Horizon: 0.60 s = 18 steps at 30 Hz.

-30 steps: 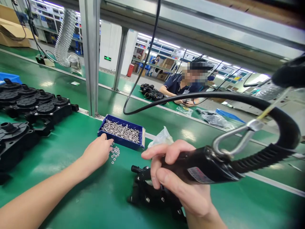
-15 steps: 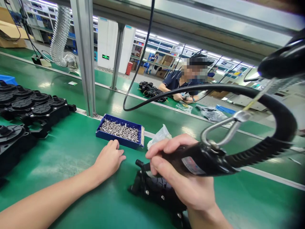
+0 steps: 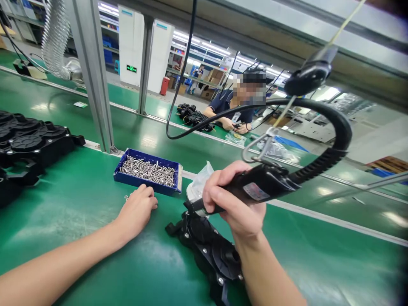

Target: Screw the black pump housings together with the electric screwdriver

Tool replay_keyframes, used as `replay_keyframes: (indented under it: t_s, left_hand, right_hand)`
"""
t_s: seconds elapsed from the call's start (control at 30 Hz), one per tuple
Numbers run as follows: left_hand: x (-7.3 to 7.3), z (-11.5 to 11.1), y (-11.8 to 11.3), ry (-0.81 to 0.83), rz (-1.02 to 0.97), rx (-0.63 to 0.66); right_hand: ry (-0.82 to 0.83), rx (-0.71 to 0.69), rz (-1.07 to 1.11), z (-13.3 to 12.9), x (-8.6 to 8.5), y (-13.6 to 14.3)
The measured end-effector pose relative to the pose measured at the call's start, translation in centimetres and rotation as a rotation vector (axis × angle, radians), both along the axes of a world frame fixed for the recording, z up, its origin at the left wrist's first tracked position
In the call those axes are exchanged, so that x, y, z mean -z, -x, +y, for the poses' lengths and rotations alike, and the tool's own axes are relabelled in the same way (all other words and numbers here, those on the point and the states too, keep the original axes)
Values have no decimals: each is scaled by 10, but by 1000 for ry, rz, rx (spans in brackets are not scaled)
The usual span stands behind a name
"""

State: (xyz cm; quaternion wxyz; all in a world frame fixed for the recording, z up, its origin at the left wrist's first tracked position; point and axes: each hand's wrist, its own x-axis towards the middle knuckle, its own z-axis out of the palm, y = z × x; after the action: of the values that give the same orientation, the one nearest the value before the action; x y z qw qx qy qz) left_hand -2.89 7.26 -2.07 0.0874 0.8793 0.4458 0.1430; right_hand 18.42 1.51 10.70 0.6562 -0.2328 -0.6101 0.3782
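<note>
My right hand [image 3: 237,202] grips a black corded electric screwdriver [image 3: 258,187], which hangs by a metal hook from a cord. Its tip is over the far end of a black plastic housing [image 3: 204,244], dotted with silver screws, on the green bench; whether it touches is unclear. On the bench to the left, my left hand [image 3: 138,208] has its fingers curled down and closed, their tips hidden. Just beyond it stands a blue box [image 3: 153,190] full of silver screws [image 3: 146,170]. Small metal pieces [image 3: 126,197] lie beside this hand.
Several black housings [image 3: 35,144] are lined up at left. A metal post [image 3: 91,76] rises behind the screw box, and a clear plastic bag [image 3: 200,180] lies beyond the screwdriver. A black cable [image 3: 178,137] loops across. Across the bench sits a co-worker [image 3: 234,104], hands on small parts.
The view has shifted. The screwdriver and my right hand have moved left relative to the housing, uncovering more of it. My left hand's thumb has drawn in and its fingers have curled.
</note>
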Motion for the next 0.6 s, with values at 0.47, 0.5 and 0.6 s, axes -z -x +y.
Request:
replay_keyframes:
  t_s: [0.47,0.5,0.6]
  left_hand:
    - [-16,-30,0,172,-200,-20]
    - [-18,-37,-1,354,-333,-19]
    - [-20,-53,-5,890,-598,-17]
  right_hand:
    - [-9,55,4,8,3,1]
    - [-17,46,-10,8,2,-1]
    - [-24,35,-43,8,1,-4]
